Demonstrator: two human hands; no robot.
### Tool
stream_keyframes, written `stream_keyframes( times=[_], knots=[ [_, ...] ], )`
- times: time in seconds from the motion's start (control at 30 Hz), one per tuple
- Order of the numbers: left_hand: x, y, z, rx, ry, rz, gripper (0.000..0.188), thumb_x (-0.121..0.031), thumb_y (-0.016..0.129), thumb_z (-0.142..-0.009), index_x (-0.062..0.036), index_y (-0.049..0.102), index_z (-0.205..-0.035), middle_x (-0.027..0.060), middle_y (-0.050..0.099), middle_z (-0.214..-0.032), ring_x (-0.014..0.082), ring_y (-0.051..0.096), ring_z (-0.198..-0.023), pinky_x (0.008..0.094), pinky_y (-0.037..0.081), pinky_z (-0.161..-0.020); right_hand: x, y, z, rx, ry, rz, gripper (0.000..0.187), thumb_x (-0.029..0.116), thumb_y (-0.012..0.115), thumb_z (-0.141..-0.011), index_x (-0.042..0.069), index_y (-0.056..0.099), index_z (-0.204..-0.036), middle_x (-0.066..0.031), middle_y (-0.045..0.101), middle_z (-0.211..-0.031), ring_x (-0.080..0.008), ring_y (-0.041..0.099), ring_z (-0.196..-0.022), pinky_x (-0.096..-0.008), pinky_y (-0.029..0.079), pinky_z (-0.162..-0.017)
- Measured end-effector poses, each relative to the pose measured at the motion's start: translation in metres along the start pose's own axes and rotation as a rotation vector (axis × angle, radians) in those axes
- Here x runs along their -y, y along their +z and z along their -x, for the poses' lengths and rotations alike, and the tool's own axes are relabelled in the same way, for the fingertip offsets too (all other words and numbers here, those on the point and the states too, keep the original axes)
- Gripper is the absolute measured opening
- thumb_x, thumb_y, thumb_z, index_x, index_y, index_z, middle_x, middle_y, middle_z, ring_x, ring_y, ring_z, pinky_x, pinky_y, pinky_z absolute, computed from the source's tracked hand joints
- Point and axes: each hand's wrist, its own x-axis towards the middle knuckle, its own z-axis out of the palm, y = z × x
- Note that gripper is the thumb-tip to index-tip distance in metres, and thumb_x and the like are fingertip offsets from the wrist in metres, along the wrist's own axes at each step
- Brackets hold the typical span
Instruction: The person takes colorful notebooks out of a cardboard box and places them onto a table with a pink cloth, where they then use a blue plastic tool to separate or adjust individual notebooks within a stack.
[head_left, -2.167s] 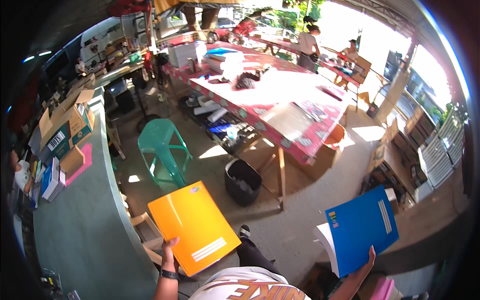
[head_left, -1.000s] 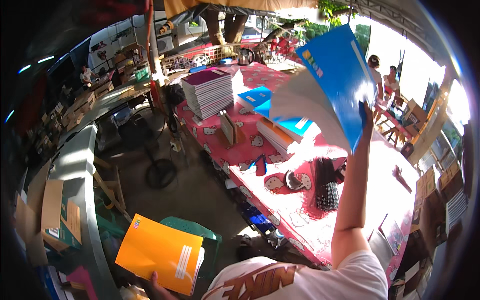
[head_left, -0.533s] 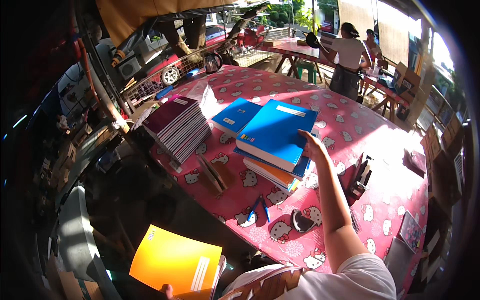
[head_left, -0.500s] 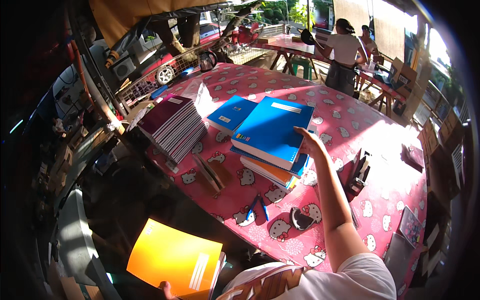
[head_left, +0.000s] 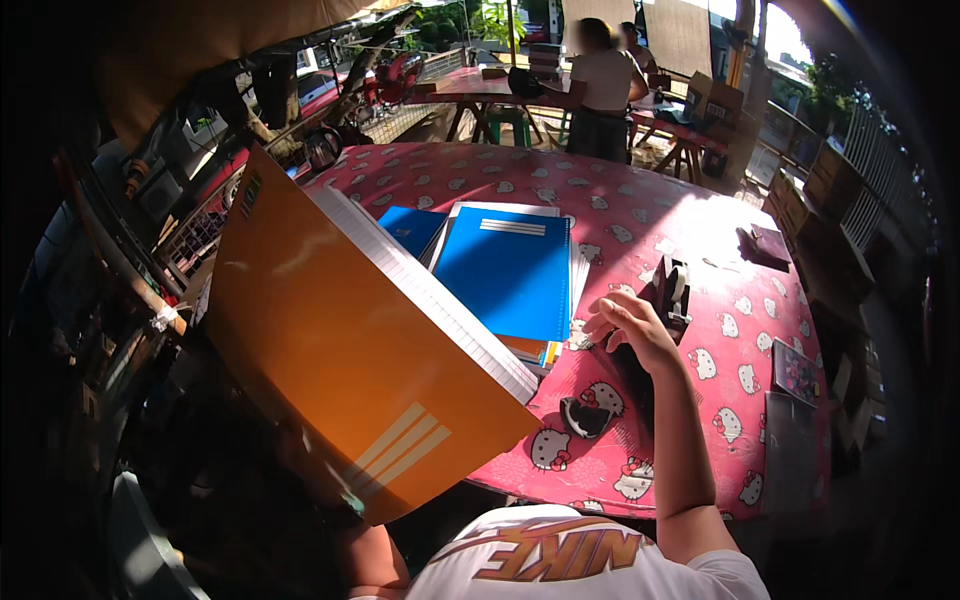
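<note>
A thick orange notebook [head_left: 370, 350], its white page edges facing right, is tilted up close in front of me at the left. My left hand [head_left: 318, 468] grips its lower left edge; the hand is in shadow and its fingers are mostly hidden. Over the table, my right hand [head_left: 637, 328] is empty, with loosely bent fingers apart, just right of a stack. On top of that stack lies a blue notebook [head_left: 507, 272] with a perforated or spiral-bound right edge. Another blue notebook [head_left: 410, 228] lies behind it, partly covered by the orange one.
A pink patterned cloth covers the table [head_left: 700, 420]. A tape dispenser [head_left: 672, 290] stands beyond my right hand, with a black curved object [head_left: 586, 417] nearer me. Dark flat items [head_left: 792, 440] lie at the right edge. A person [head_left: 603, 85] stands by a far table.
The orange notebook has come up from low left toward the table, now tilted. My right hand has left the stack, whose thick blue top notebook no longer shows. The orange notebook hides the purple stack.
</note>
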Motion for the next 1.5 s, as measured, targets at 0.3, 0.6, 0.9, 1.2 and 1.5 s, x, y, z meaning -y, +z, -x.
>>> stream_keyframes(
  times=[0.3,0.6,0.9,1.2,1.5],
  knots=[
    [0.0,0.032,-0.051,0.32,-0.179,0.301,0.045,-0.031,0.042,-0.089,-0.0009,0.045,-0.123,0.0117,0.052,-0.117,0.0214,0.051,-0.105,0.0363,0.041,-0.09,-0.022,0.074,-0.011,-0.221,-0.525,0.99,0.058,0.038,0.072,-0.069,0.022,0.051,-0.12,-0.0113,0.04,-0.131,-0.0325,0.035,-0.12,-0.0484,0.03,-0.095],
    [-0.04,-0.051,-0.012,-0.084,-0.111,-0.133,0.043,-0.028,0.045,-0.088,-0.0003,0.046,-0.12,0.0108,0.054,-0.113,0.0199,0.053,-0.102,0.0348,0.042,-0.088,-0.015,0.062,-0.03,-0.08,-0.443,1.027,0.069,0.033,0.066,-0.067,0.013,0.043,-0.129,-0.0154,0.031,-0.139,-0.0338,0.021,-0.131,-0.0547,0.015,-0.102],
    [-0.029,-0.058,-0.048,-0.082,-0.208,-0.267,0.041,-0.026,0.048,-0.086,0.0003,0.048,-0.118,0.01,0.056,-0.109,0.0185,0.054,-0.098,0.0334,0.044,-0.085,0.02,0.132,-0.051,0.624,-0.047,-0.87,0.085,0.06,0.04,-0.085,-0.006,0.021,-0.135,-0.0168,0.037,-0.133,-0.0215,0.038,-0.122,-0.0355,0.031,-0.101],
    [-0.008,0.029,-0.204,0.503,-0.491,-0.667,0.039,-0.023,0.051,-0.085,0.0009,0.05,-0.115,0.0092,0.058,-0.106,0.0171,0.056,-0.094,0.0319,0.045,-0.083,0.046,0.095,-0.015,0.327,-0.225,-0.842,0.107,0.047,0.078,-0.062,-0.005,0.017,-0.132,-0.0151,0.035,-0.129,-0.0208,0.034,-0.122,-0.034,0.029,-0.101],
    [0.119,0.217,-0.352,1.24,-0.951,-1.304,0.046,-0.014,0.068,-0.072,0.0023,0.053,-0.113,0.0037,0.061,-0.098,0.0097,0.057,-0.087,0.0245,0.045,-0.079,0.002,0.158,-0.028,0.182,-0.038,-1.089,0.067,0.019,0.058,-0.087,0.01,0.013,-0.136,-0.0101,0.032,-0.128,-0.0214,0.039,-0.12,-0.0365,0.042,-0.094]
  ],
)
